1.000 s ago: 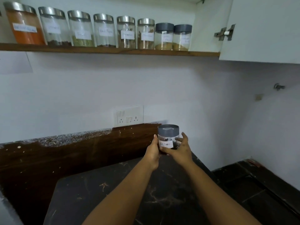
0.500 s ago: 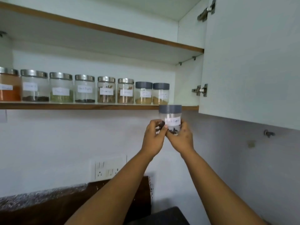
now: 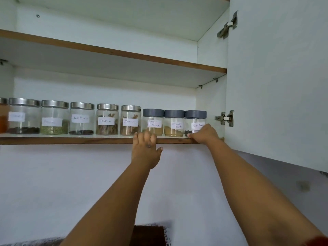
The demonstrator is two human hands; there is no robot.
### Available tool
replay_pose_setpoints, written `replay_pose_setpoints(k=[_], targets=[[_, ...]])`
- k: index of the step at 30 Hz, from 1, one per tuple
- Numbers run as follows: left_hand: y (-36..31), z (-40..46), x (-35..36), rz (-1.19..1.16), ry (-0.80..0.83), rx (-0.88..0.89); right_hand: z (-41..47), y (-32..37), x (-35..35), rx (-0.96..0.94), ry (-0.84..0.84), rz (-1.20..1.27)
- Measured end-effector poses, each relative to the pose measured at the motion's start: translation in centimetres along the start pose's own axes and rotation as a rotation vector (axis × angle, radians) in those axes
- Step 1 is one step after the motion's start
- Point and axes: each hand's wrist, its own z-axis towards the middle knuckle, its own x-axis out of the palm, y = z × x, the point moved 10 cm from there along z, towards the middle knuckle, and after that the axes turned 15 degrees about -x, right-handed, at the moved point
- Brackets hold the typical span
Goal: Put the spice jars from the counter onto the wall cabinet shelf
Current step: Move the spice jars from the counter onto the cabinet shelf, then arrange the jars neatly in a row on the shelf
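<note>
Stood open: white wall cabinet door (image 3: 276, 77). Held a jar row: wood-edged white shelf (image 3: 71, 140). Sat rightmost there: grey-lidded glass pepper jar (image 3: 195, 119). Wrapped its base, right hand (image 3: 204, 133). Rested loose-fingered, empty, on the shelf edge: left hand (image 3: 146, 150).

Orange-spice jar (image 3: 3, 115): cut by left edge.
Far-left label (image 3: 16, 116): blurred, unreadable.
Black pepper jar (image 3: 195, 121): lower right hidden behind right hand (image 3: 204, 133).
</note>
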Motion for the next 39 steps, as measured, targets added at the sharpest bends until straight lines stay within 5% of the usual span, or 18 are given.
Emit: replay_pose_setpoints(k=[13, 20, 23, 25, 28, 31, 39], targets=[[0.0, 0.2, 0.4, 0.115, 0.022, 0.003, 1.7, -2.5, 1.5, 0.021, -0.034, 0.001], [0.4, 0.4, 0.6, 0.07, 0.24, -0.003, -3.6, 0.4, 3.0, -0.069, -0.233, 0.054], [1.3, -0.3, -0.6, -0.155, 0.32, -0.005, -6.6, 4.3, 4.8, -0.162, -0.262, 0.066], [2.5, -1.3, -2.1, -0.523, 0.375, -0.026, -8.4, 7.7, 6.6, -0.292, -0.248, 0.065], [6.7, -3.4, -5.6, -0.865, 0.218, -0.106, -11.2, 13.1, 8.9, -0.467, -0.233, 0.112], [11.0, -6.1, -7.9, -0.781, 0.016, -0.124, -14.0, 18.9, 11.0, -0.659, -0.217, 0.19], [25.2, -7.1, -11.8, -0.457, -0.065, -0.25, -18.3, 31.9, 15.0, -0.924, -0.152, 0.391]])
